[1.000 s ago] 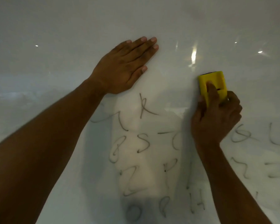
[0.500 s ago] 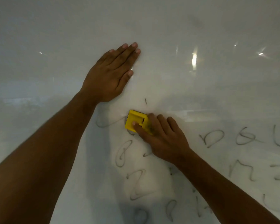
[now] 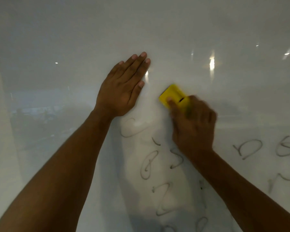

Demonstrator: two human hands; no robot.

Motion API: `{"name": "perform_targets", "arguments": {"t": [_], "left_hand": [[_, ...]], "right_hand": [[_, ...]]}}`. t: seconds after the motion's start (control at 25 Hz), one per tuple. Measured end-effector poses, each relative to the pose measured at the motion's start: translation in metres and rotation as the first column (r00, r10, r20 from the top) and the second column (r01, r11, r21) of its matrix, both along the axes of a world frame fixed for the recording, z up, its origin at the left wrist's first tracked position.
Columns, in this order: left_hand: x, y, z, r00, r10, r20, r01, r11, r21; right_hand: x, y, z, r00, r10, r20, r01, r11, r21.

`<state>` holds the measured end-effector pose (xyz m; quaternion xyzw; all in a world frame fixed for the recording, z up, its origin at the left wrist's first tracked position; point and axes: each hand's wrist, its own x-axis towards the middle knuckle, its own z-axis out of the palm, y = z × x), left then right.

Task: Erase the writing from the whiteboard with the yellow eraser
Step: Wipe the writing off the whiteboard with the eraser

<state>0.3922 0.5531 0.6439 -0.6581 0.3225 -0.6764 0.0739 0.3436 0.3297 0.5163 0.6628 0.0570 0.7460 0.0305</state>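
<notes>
A glossy whiteboard (image 3: pixel 208 27) fills the view. My right hand (image 3: pixel 194 124) grips the yellow eraser (image 3: pixel 173 96) and presses it against the board, just right of my left hand; the hand is motion-blurred. My left hand (image 3: pixel 122 87) lies flat on the board with fingers together, holding nothing. Dark handwritten letters (image 3: pixel 147 164) remain below both hands, and more letters (image 3: pixel 248 148) run off to the right. A curved stroke (image 3: pixel 129 129) sits just under my left wrist. My right forearm hides some writing.
The board's upper half carries only light reflections (image 3: pixel 212 63). The board's left edge (image 3: pixel 0 114) meets a pale wall strip at far left.
My right hand swept the eraser from the right side to the left across the top row of letters, then up and right a little. Several top-row letters are gone. My left hand stayed flat.
</notes>
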Motion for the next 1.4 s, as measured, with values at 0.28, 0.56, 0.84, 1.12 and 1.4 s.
{"name": "perform_targets", "arguments": {"t": [0.28, 0.56, 0.84, 1.12, 1.4], "left_hand": [[0.008, 0.007, -0.007, 0.997, -0.071, 0.029, 0.073, 0.995, -0.072], [0.012, 0.014, -0.011, 0.989, -0.149, -0.026, 0.144, 0.979, -0.143], [0.011, 0.013, -0.014, 0.991, -0.131, 0.003, 0.13, 0.983, -0.13], [0.014, 0.036, -0.052, 0.976, -0.217, -0.016, 0.187, 0.877, -0.442], [0.013, 0.037, -0.087, 0.994, -0.076, -0.072, 0.035, 0.892, -0.452]], "right_hand": [[0.007, 0.025, 0.002, 0.997, 0.044, -0.069, -0.061, 0.963, -0.262], [0.016, 0.052, -0.002, 0.991, 0.031, -0.134, -0.101, 0.824, -0.557], [0.01, 0.035, -0.011, 0.992, -0.006, -0.127, -0.062, 0.849, -0.525], [0.004, 0.022, 0.006, 0.988, -0.072, -0.135, -0.01, 0.849, -0.528], [0.0, 0.012, -0.055, 0.971, -0.137, -0.196, -0.042, 0.711, -0.702]]}}
